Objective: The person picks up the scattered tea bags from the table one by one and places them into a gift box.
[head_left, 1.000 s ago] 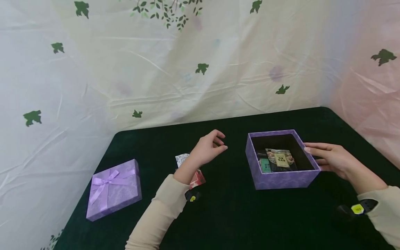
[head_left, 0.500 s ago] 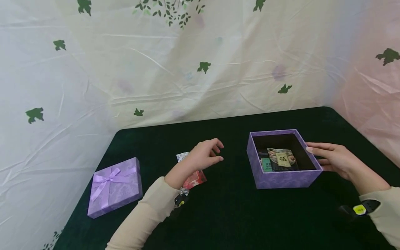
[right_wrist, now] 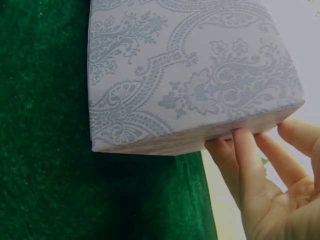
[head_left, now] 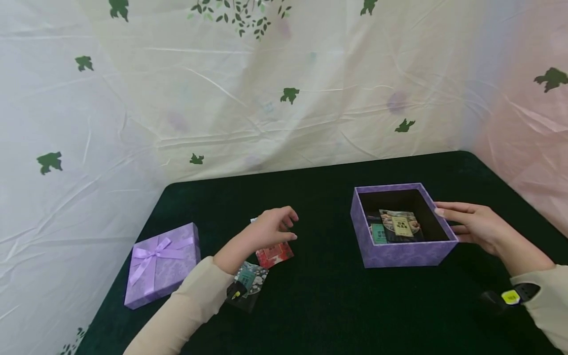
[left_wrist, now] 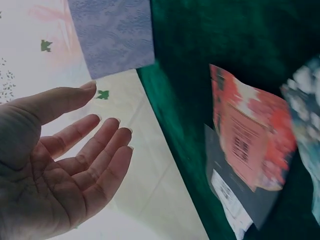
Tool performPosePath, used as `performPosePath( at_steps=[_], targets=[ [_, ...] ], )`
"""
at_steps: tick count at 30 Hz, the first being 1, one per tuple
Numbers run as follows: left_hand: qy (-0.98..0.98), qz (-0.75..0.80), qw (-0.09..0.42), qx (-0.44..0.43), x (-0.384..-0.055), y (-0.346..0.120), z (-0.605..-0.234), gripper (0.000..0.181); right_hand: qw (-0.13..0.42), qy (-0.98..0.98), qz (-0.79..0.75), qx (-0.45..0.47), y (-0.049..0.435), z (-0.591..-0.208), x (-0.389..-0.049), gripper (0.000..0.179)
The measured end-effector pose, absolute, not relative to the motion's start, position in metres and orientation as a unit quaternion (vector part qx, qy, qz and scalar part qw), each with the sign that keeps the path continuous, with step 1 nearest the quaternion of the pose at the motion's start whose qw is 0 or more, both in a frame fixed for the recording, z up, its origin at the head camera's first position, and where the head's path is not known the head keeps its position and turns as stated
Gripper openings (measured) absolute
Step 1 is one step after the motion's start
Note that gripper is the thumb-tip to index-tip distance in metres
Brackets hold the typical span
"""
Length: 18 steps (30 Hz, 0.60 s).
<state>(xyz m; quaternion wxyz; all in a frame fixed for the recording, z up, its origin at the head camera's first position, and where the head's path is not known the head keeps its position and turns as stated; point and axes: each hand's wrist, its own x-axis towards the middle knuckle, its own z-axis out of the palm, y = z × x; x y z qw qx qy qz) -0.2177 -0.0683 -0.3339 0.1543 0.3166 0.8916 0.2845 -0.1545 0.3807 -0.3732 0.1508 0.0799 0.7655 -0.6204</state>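
In the head view my left hand (head_left: 268, 229) hovers palm down, fingers loosely bent and holding nothing. Partly beneath it lies a flat red floral packet (head_left: 274, 255). Closer to me, a black packet with a teal label (head_left: 255, 281) is half covered by my wrist. A dark grey packet (left_wrist: 250, 190) shows under the red one in the left wrist view. My right hand (head_left: 481, 224) touches the right side of a lidless purple box (head_left: 404, 256), fingertips on its wall (right_wrist: 200, 95) and thumb at the rim. Inside rest a black packet with a yellow label (head_left: 401, 227) and a green-labelled one (head_left: 378, 233).
The purple lid with a ribbon bow (head_left: 155, 261) lies on the left of the dark green tablecloth (head_left: 328, 301). A pale curtain (head_left: 248, 113) with green bird shapes hangs behind the table. Each wrist carries a small black camera.
My left hand has drawn back to the left, away from the box, uncovering more of the red packet and the teal-labelled one. My right hand stays against the box.
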Motion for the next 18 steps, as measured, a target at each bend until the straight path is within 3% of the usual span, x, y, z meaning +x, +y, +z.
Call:
performPosePath(
  at_steps=[8,18],
  targets=[
    [0.925,0.262,0.144,0.233,-0.214,-0.089,-0.340,0.038,0.148,0.763,-0.624,0.078,0.378,-0.371,-0.153,0.024],
    [0.941,0.242,0.132,0.197,-0.208,-0.112,-0.351,0.036,0.146,0.768,-0.618,0.080,0.376,-0.370,-0.154,0.024]
  ],
)
